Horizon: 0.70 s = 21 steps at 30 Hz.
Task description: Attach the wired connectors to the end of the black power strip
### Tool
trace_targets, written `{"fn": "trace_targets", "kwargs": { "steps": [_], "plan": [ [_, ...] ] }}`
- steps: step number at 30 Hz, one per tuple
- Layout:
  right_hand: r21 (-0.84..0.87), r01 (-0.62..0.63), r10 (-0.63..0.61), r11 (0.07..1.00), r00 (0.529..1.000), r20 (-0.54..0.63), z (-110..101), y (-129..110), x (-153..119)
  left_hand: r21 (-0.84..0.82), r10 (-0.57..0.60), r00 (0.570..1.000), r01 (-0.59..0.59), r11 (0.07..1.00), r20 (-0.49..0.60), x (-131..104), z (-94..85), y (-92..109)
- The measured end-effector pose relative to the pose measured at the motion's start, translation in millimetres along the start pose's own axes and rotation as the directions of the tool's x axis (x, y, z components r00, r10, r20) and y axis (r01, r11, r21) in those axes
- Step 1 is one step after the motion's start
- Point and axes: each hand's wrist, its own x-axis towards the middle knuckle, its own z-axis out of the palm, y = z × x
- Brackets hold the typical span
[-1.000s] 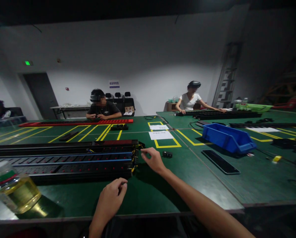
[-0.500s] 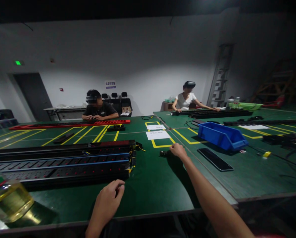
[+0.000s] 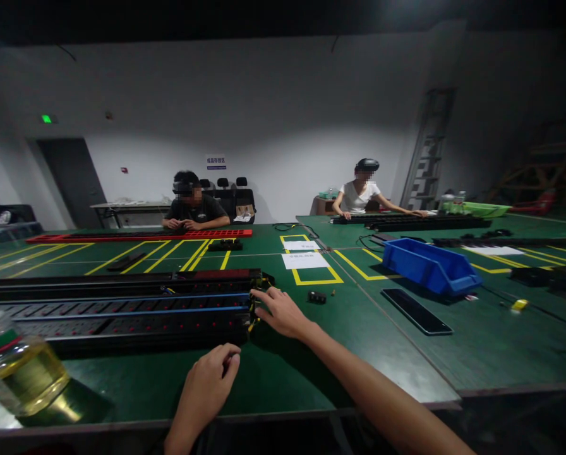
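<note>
Long black rails (image 3: 122,316) with blue strips and small red dots lie across the left of the green table. My right hand (image 3: 283,313) reaches to their right end, its fingers apart near the yellow wires (image 3: 253,322), holding nothing. Whether the fingertips touch the rail end cannot be told. My left hand (image 3: 210,379) rests near the table's front edge, just below the rails, with its fingers curled; what it holds, if anything, is hidden. A small black part (image 3: 316,297) lies right of my right hand, with a tiny brass-coloured piece (image 3: 333,292) beside it.
A bottle of yellow liquid (image 3: 27,373) stands at the front left. To the right are a phone (image 3: 416,311) and a blue bin (image 3: 429,265). White papers (image 3: 304,260) lie mid-table. Two people work across the table, at a red frame (image 3: 141,236) and black rails (image 3: 425,223).
My right hand has moved left from beside the small black part to the rail end, and its fingers have spread. The tiny brass-coloured piece now shows. My left hand has barely moved.
</note>
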Motion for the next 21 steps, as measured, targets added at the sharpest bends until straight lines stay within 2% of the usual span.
{"fn": "trace_targets", "kwargs": {
  "steps": [2, 4, 8, 14, 18, 21],
  "plan": [
    [-0.023, 0.075, -0.074, 0.997, 0.997, 0.034, 3, -16, -2, 0.006, 0.004, 1.000, -0.004, 1.000, -0.001, 0, 0.5, -1],
    [-0.031, 0.095, -0.094, 0.995, 0.995, 0.041, 2, -21, -5, 0.011, 0.004, 1.000, -0.004, 1.000, 0.000, 0, 0.6, 0],
    [-0.049, 0.074, -0.073, 0.996, 0.997, 0.023, -1, -14, -7, 0.015, 0.002, 1.000, -0.002, 1.000, -0.001, 0, -0.1, 1],
    [-0.058, 0.033, -0.036, 0.998, 0.998, -0.050, 8, 0, -3, 0.027, -0.006, 1.000, 0.006, 1.000, -0.003, 1, -1.2, 2],
    [0.036, -0.058, 0.063, 0.998, 0.987, -0.151, 10, 10, -1, 0.032, -0.003, 1.000, 0.003, 0.999, -0.002, 1, -1.8, 2],
    [0.194, -0.148, 0.200, 0.970, 0.936, -0.289, 4, 27, 2, 0.033, -0.003, 1.000, 0.003, 0.999, -0.005, 2, -2.1, 1]
  ]
}}
